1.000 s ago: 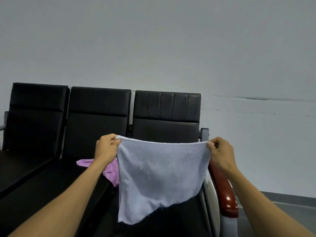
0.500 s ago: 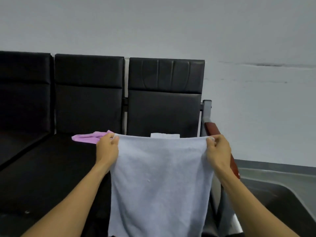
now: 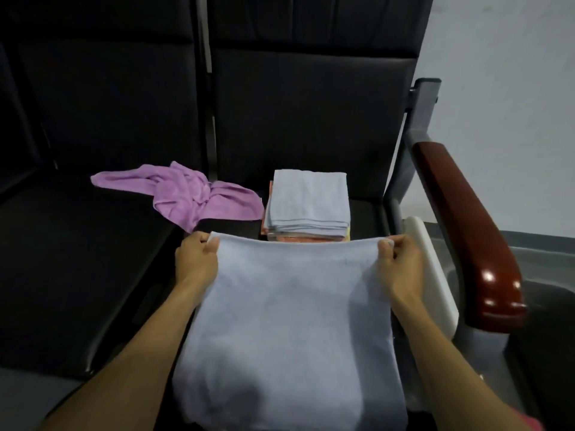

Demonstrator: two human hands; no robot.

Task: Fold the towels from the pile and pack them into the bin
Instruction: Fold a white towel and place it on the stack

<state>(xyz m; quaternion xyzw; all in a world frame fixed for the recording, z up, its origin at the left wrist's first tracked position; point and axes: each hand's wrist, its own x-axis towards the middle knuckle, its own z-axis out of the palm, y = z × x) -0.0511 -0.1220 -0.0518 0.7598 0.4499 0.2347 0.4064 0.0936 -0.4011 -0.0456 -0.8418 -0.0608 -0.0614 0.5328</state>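
Observation:
A pale blue towel (image 3: 289,325) hangs spread out in front of me over the right seat. My left hand (image 3: 196,259) pinches its top left corner and my right hand (image 3: 396,262) pinches its top right corner. Behind the towel's top edge stands a stack of folded towels (image 3: 309,202), pale blue on top with orange and yellow edges showing below; whatever holds the stack is hidden. A crumpled purple towel (image 3: 183,194) lies on the seat to the left of the stack.
Black padded seats (image 3: 77,275) form a row with tall backrests (image 3: 308,113). A red-brown armrest (image 3: 463,231) on a grey post bounds the right seat, with a white side panel (image 3: 432,272) beneath it. Grey wall and floor lie to the right.
The view has tipped down from the wall to the seat. Both hands have lowered the spread towel, and the folded stack behind it has come into sight.

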